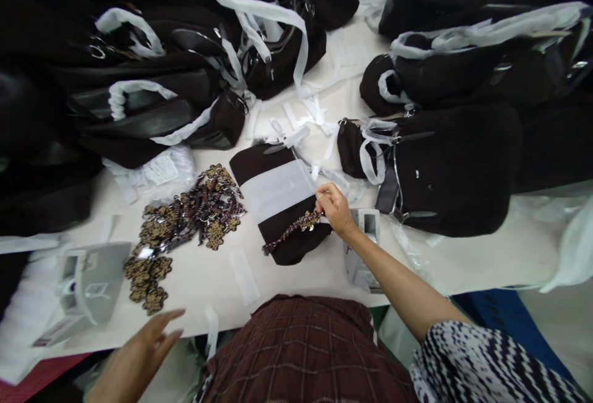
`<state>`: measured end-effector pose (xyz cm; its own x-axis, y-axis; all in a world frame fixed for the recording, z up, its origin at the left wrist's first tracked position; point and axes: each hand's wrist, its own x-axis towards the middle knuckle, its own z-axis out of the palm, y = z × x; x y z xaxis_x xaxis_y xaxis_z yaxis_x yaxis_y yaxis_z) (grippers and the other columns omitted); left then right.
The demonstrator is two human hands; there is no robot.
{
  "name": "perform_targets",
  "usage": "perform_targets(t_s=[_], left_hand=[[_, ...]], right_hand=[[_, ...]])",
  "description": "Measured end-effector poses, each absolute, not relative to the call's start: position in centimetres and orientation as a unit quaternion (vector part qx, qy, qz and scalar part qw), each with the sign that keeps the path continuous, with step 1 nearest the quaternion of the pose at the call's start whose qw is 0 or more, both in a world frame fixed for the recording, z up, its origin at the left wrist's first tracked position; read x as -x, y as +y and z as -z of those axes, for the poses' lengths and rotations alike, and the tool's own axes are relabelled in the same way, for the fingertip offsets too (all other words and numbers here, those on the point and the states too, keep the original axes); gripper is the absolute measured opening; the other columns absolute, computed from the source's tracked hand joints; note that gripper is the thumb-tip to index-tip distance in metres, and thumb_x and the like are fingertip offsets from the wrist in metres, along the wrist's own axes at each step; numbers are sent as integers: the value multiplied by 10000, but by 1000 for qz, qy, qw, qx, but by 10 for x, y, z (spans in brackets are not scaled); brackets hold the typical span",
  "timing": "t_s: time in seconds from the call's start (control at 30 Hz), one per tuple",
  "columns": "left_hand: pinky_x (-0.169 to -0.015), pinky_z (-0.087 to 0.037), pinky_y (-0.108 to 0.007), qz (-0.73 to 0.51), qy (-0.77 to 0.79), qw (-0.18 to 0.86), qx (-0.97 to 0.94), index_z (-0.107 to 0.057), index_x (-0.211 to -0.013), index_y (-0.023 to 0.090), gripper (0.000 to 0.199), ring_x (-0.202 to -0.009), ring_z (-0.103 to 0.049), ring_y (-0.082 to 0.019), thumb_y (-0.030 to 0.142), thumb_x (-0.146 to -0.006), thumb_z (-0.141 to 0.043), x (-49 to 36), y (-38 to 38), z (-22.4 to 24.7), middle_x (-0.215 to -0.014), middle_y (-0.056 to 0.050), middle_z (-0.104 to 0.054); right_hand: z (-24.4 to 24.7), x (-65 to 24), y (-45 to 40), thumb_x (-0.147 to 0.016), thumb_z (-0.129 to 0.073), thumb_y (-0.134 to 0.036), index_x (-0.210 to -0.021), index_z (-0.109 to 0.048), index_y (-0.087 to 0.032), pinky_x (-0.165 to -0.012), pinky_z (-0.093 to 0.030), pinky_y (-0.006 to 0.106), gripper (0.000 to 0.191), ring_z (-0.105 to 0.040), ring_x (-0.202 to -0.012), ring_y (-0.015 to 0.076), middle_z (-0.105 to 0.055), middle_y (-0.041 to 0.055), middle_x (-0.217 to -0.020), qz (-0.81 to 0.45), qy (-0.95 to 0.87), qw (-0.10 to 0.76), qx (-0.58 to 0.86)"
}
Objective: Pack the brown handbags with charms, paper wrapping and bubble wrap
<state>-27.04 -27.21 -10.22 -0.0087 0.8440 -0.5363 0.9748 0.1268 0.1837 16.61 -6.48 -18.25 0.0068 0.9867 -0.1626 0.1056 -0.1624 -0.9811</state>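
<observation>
The small dark pouch [299,247], a pale band [279,190] wrapped across it, lies flat on the table in front of the person. Over its near right corner, the right hand [334,208] is closed, knuckles up, thumb and fingers pinching one end of a braided strand [293,227] with golden flower pieces; the strand trails leftward across the pouch's near part. The right forearm slants in from the pouch's near right side. Left of the pouch lies a pile of similar strands [199,211]. Nearer the person than that pile, the left hand [148,344] is empty, slightly blurred, fingers loosely extended toward the pouch's side, thumb apart.
</observation>
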Motion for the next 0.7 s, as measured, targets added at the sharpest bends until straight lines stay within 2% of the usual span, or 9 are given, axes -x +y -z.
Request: perform_targets(t_s=[0.07, 0.17, 0.27, 0.3, 0.37, 0.4, 0.47, 0.57, 0.7], left_hand=[[-720, -565, -269, 34, 689, 312, -654, -611, -1149, 292, 325, -819, -695, -178, 459, -905, -475, 218, -219, 102, -1047, -16, -724], [-840, -523, -305, -135, 590, 323, -728, -612, -1090, 240, 245, -894, -655, -177, 386, -948, -477, 118, -137, 98, -1059, -43, -691], [-955, -465, -359, -148, 500, 286, -804, -585, -1161, 219, 249, -1057, -596, -217, 307, -935, -526, 35, -89, 101, -1108, -65, -668], [-955, -461, -369, -131, 483, 277, -820, -580, -1179, 213, 281, -1065, -587, -232, 304, -913, -567, 17, -81, 105, -1100, -72, -666], [-908, -469, -374, -83, 461, 267, -842, -602, -1144, 201, 284, -1015, -591, -249, 292, -875, -619, -5, -74, 115, -1038, -78, -668], [-881, -472, -371, -64, 455, 266, -847, -619, -1100, 195, 248, -982, -595, -249, 281, -868, -623, -10, -72, 120, -1003, -78, -666], [-835, -469, -357, -51, 454, 279, -845, -641, -1005, 191, 150, -924, -603, -238, 249, -875, -593, -14, -71, 129, -946, -71, -662], [-774, -461, -322, -80, 482, 358, -796, -649, -902, 196, 107, -829, -611, -199, 217, -877, -548, -12, -68, 138, -866, -41, -663], [-676, -477, -274, -115, 507, 557, -648, -637, -862, 179, 122, -705, -615, -157, 259, -851, -546, -9, -63, 147, -753, -10, -648]], right_hand=[[173, -168, -71, -913, -500, -339, -912, -521, -231, -645, -450, 266, 110, -534, -565, 131, -524, -69, -569, -503, -502, 420, 565], [152, -174, -85, -917, -503, -314, -895, -555, -224, -771, -476, 303, 106, -613, -701, 157, -624, -26, -669, -449, -545, 403, 583], [137, -183, -110, -911, -520, -325, -889, -592, -214, -838, -480, 316, 134, -643, -852, 177, -695, 28, -867, -395, -541, 412, 618], [136, -187, -120, -909, -520, -333, -896, -594, -214, -790, -494, 303, 142, -648, -824, 172, -700, 32, -890, -410, -520, 408, 628], [140, -193, -141, -893, -524, -344, -889, -595, -212, -604, -488, 260, 150, -625, -643, 143, -695, 12, -817, -495, -473, 358, 635], [143, -196, -151, -874, -537, -341, -863, -603, -209, -518, -453, 239, 149, -585, -549, 125, -680, -5, -753, -540, -456, 318, 632], [149, -200, -166, -827, -575, -332, -807, -639, -200, -441, -398, 216, 149, -520, -471, 105, -636, -29, -665, -585, -437, 259, 633], [146, -199, -174, -792, -609, -338, -813, -706, -198, -499, -430, 225, 172, -538, -553, 119, -635, -17, -680, -543, -419, 282, 671], [124, -187, -161, -813, -614, -337, -843, -747, -212, -625, -454, 266, 185, -581, -671, 146, -685, 19, -803, -430, -434, 353, 708]])
